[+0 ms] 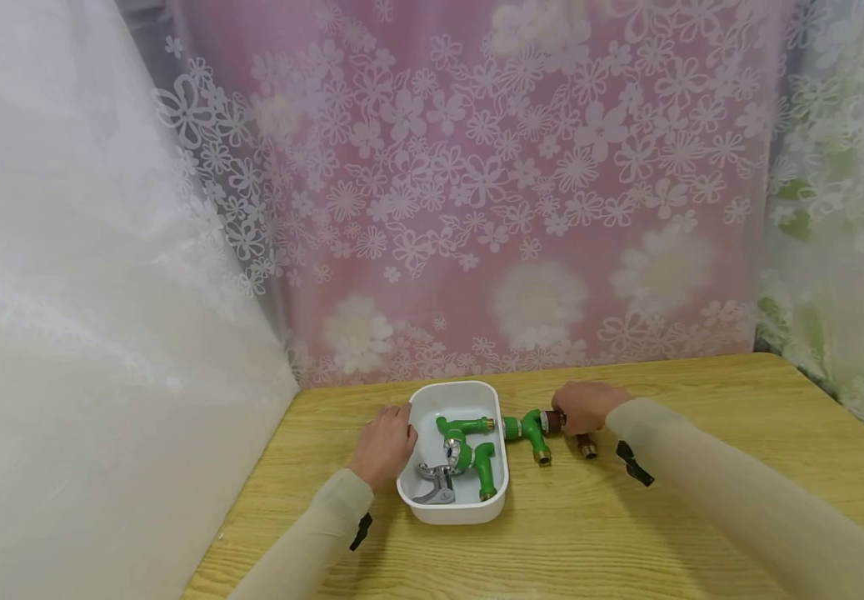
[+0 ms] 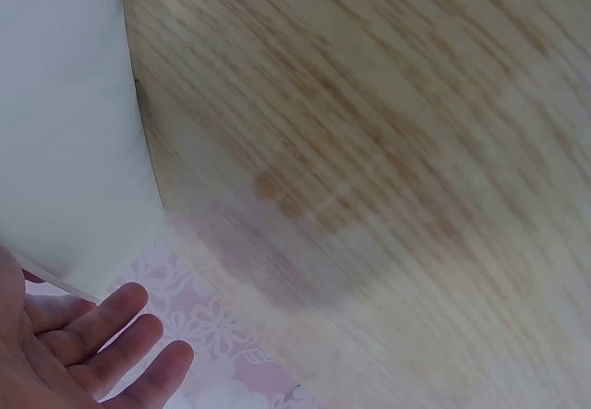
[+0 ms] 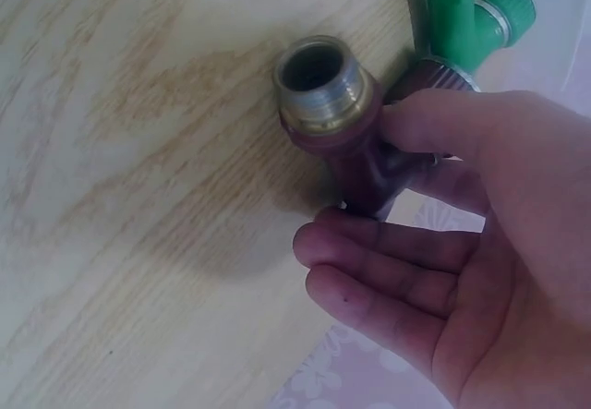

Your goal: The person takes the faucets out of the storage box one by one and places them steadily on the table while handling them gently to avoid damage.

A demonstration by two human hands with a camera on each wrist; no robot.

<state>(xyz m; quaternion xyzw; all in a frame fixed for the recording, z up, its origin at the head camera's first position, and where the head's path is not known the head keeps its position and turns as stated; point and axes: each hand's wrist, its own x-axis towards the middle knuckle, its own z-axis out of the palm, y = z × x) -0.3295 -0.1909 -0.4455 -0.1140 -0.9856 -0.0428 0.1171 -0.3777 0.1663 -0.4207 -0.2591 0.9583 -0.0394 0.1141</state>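
Observation:
At the left side of a white plastic tub (image 1: 452, 515), my left hand (image 1: 385, 444) holds the rim; its fingers (image 2: 120, 312) show beside the tub's white wall in the left wrist view. With thumb and fingers my right hand (image 1: 587, 407) pinches a maroon faucet (image 3: 365, 174) with a threaded brass end, partly hidden by the hand. Just left of it, a green faucet (image 1: 531, 427) lies on the table against the tub's right side. Two more green faucets (image 1: 465, 425) and a silver-grey metal faucet (image 1: 441, 487) lie inside the tub.
The wood-grain table (image 1: 589, 533) extends on both sides of the tub. A pink flowered curtain (image 1: 476, 208) hangs behind the table's back edge, a whitish sheet (image 1: 87, 292) at the left and a green-and-white flowered one (image 1: 844, 233) at the right.

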